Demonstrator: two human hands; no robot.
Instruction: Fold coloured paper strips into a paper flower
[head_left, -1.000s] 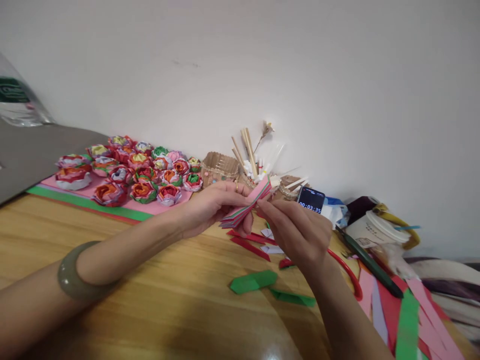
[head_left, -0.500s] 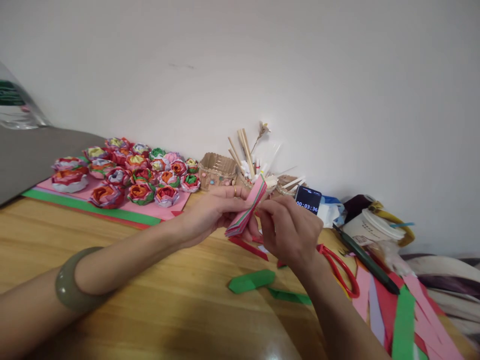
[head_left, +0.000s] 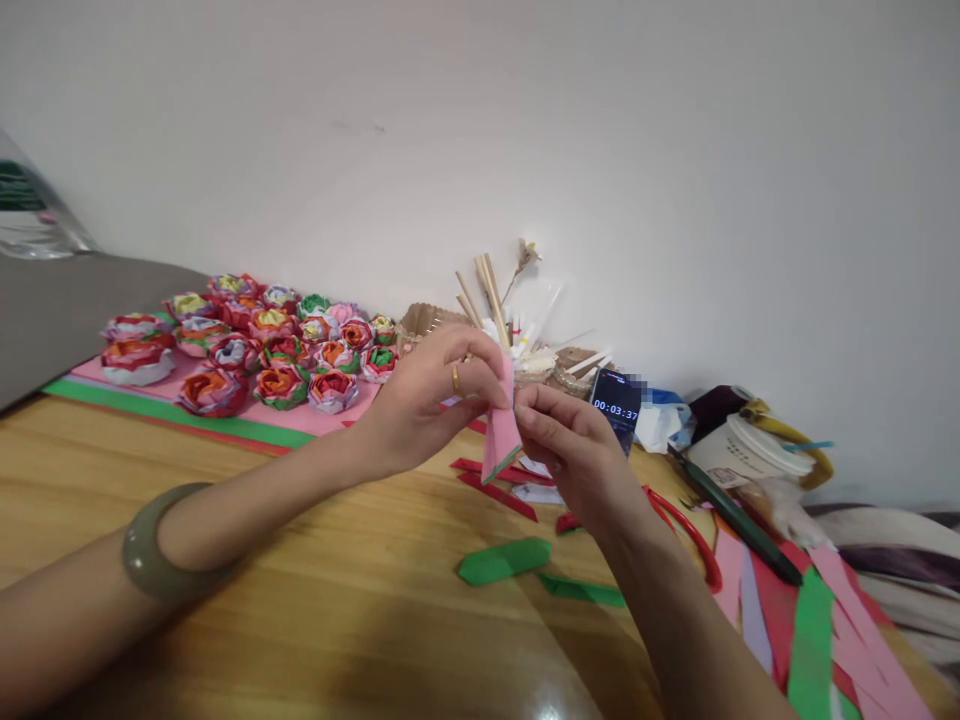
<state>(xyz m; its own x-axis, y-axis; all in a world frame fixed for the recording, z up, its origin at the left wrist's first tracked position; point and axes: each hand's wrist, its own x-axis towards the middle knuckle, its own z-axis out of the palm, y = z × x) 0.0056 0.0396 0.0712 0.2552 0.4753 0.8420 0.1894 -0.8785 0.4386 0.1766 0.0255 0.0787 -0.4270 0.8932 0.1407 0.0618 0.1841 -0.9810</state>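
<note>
Here, in the head camera's view, a folded stack of paper (head_left: 502, 440), pink with a thin green edge, stands upright between a person's two hands, above a wooden table (head_left: 420, 620). The left hand (head_left: 431, 400), a gold ring (head_left: 455, 380) on one finger, grasps it at its narrow middle between thumb and fingers. The right hand (head_left: 581, 450) brings thumb and forefinger together at the same spot; whether they grip the paper or something finer cannot be told.

Just beyond the left fingers sits a brown scalloped basket (head_left: 427, 318), its inside mostly hidden by that hand. Directly behind the fingertips, wooden sticks (head_left: 491, 295) and a dried flower stem (head_left: 527, 252) rise from a holder that the hands and paper largely block. Beyond the right fingertips, a low brown container (head_left: 574, 368) bears thin white sticks (head_left: 595, 362). A phone (head_left: 615, 410) reading 00:03:37 leans just past the right fingers; well to their right, a lidded paper cup (head_left: 750, 452) lies tilted, its contents out of sight. Left of the left fingers, folded paper flowers (head_left: 281, 350) sit in rows on a pink sheet (head_left: 346, 412). Below the fingertips lie red strips (head_left: 499, 495) and a green folded piece (head_left: 504, 562).
</note>
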